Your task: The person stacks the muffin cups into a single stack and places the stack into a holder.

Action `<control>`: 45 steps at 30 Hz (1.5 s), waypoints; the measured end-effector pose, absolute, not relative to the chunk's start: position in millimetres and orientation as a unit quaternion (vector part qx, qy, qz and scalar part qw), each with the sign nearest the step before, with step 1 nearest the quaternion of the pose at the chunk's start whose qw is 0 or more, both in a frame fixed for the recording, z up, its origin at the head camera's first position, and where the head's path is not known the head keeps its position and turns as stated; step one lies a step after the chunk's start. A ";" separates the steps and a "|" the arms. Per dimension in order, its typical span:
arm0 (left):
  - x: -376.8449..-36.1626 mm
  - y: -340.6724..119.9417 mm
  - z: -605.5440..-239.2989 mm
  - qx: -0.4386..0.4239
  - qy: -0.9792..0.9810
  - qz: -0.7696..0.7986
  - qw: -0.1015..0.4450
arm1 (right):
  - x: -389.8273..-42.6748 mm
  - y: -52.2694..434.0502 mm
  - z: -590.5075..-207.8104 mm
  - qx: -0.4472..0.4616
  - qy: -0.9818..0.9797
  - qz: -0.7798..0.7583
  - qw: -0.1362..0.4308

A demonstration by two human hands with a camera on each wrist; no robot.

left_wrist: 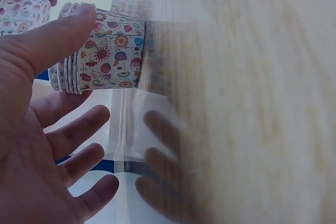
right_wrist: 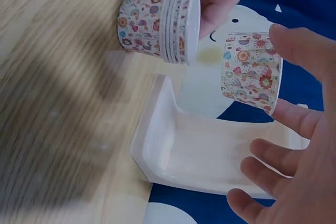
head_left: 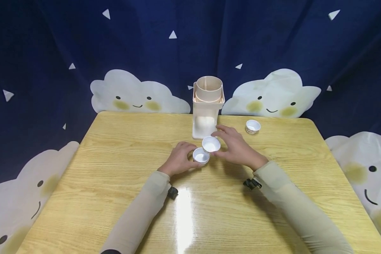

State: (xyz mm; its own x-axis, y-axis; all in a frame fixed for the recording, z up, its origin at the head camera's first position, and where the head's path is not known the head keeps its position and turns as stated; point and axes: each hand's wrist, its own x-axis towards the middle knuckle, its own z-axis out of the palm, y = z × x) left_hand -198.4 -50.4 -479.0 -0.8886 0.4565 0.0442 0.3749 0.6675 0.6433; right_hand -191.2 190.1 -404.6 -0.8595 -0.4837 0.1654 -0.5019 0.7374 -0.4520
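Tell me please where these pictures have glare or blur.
Head view: a bright glare streak on the table, edges bent by the wide lens. Left wrist view: the wood is smeared, yet the stack of cups stays sharp. Right wrist view: the wood is blurred, the single cup fairly clear.

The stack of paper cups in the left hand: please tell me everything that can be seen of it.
The stack of paper cups is several small nested cups, white inside, with a colourful flower print outside and ridged rims packed close together. It looks like thin paper. It stands upright on the wooden table, in front of the beige dispenser. The left hand holds it with thumb and fingers. Beside it, the right hand holds a single cup apart.
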 end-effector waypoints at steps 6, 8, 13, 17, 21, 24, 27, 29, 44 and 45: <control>-198.8 -48.9 -479.4 0.234 0.912 0.333 0.056 | -190.9 183.8 -406.2 0.267 -0.934 0.237 0.001; -198.8 -48.3 -479.3 0.237 0.911 0.334 0.054 | -190.9 182.1 -407.1 0.269 -0.935 0.232 -0.001; -199.0 -47.0 -478.8 0.242 0.909 0.336 0.047 | -191.2 178.3 -407.5 0.274 -0.935 0.227 -0.007; -198.9 -46.7 -478.6 0.242 0.909 0.335 0.048 | -191.0 177.0 -408.1 0.277 -0.933 0.227 -0.008; -198.2 -47.6 -478.5 0.236 0.910 0.337 0.056 | -190.9 175.0 -410.4 0.282 -0.932 0.228 -0.011; -197.1 -48.7 -477.8 0.232 0.910 0.338 0.060 | -190.9 173.2 -412.8 0.284 -0.931 0.227 -0.015; -196.0 -49.8 -476.6 0.232 0.910 0.337 0.061 | -191.2 172.3 -415.8 0.286 -0.932 0.223 -0.017; -195.9 -50.1 -476.4 0.233 0.911 0.336 0.059 | -191.6 171.8 -417.7 0.286 -0.932 0.223 -0.017; -196.5 -50.1 -478.6 0.229 0.914 0.331 0.057 | -193.4 170.3 -422.9 0.291 -0.927 0.234 -0.032; -196.6 -50.1 -478.7 0.228 0.914 0.331 0.059 | -193.5 170.4 -423.3 0.292 -0.927 0.234 -0.034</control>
State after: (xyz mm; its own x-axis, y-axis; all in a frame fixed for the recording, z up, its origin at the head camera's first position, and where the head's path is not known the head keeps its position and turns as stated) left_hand -196.6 -50.1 -478.7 -0.8891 0.4558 0.0429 0.3778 0.6775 0.6311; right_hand -193.5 170.4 -423.3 -0.8276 -0.5563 0.0741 -0.5247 0.7201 -0.4540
